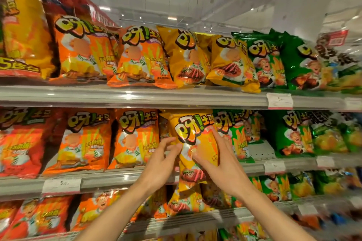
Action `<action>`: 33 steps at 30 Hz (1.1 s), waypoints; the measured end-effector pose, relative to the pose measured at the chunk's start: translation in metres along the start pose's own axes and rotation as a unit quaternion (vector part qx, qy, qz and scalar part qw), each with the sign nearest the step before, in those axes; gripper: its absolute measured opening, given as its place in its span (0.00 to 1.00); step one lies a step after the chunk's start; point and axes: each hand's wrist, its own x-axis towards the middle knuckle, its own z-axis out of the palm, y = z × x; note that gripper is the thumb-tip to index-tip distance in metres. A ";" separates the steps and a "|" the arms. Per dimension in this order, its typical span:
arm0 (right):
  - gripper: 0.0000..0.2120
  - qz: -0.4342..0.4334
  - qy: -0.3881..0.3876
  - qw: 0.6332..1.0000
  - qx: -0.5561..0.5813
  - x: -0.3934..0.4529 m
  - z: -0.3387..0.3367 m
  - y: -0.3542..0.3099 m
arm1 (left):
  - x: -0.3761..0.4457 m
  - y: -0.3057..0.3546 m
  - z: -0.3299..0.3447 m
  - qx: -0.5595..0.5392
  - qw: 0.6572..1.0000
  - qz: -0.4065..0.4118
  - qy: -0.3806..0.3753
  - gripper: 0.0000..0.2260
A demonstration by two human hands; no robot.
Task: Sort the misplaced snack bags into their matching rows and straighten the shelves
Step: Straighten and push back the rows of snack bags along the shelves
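You've got the yellow bag (194, 143) at the middle shelf (117, 180), standing in the slot between the orange bags (135, 139) to its left and the green bags (235, 135) to its right. Your right hand (221, 164) lies across its front w/ fingers fairly straight, pressing rather than clamping. Your left hand (160, 160) is at the bag's left edge, fingers loosely bent, tips touching it; can't tell if it truly pinches.

Risks, imo: the bag's bottom hangs over the shelf lip (below the rail), so if you let go now it prob. slides off onto the row under it. Push too hard and you crush the chips, or shove the green bag beside it askew.
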 end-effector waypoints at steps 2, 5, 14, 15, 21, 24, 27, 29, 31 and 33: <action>0.38 -0.012 -0.013 1.000 0.003 0.001 -0.001 -0.002 | -0.001 0.000 -0.001 0.020 1.000 0.006 0.012 0.19; 0.29 -0.027 -0.010 0.999 0.021 0.005 -0.006 -0.001 | -0.001 0.002 0.000 0.059 0.998 0.003 0.036 0.24; 0.26 -0.090 -0.016 0.996 0.025 0.026 -0.037 0.041 | 0.002 0.019 0.049 0.070 0.991 -0.023 0.116 0.34; 0.26 -0.098 -0.020 0.995 0.029 0.029 -0.044 0.048 | 0.005 0.018 0.056 0.070 0.989 -0.019 0.128 0.33; 0.28 -0.124 -0.051 0.989 0.070 0.058 -0.085 0.094 | 0.014 0.027 0.109 0.071 0.982 0.000 0.175 0.26; 0.27 -0.096 -0.008 0.991 0.096 0.078 -0.100 0.113 | 0.015 0.033 0.120 0.065 0.977 -0.010 0.203 0.27; 0.31 -0.029 0.023 0.998 0.051 0.099 -0.105 0.132 | 0.013 0.033 0.121 0.063 0.971 -0.018 0.228 0.29; 0.35 0.020 -0.008 0.999 0.043 0.105 -0.097 0.139 | 0.009 0.031 0.119 0.074 0.971 -0.019 0.227 0.30; 0.37 0.037 -0.029 0.998 0.049 0.107 -0.086 0.142 | 0.008 0.029 0.117 0.079 0.972 -0.015 0.220 0.31; 0.39 0.046 -0.024 0.997 0.060 0.110 -0.076 0.143 | 0.007 0.030 0.118 0.088 0.972 -0.004 0.219 0.30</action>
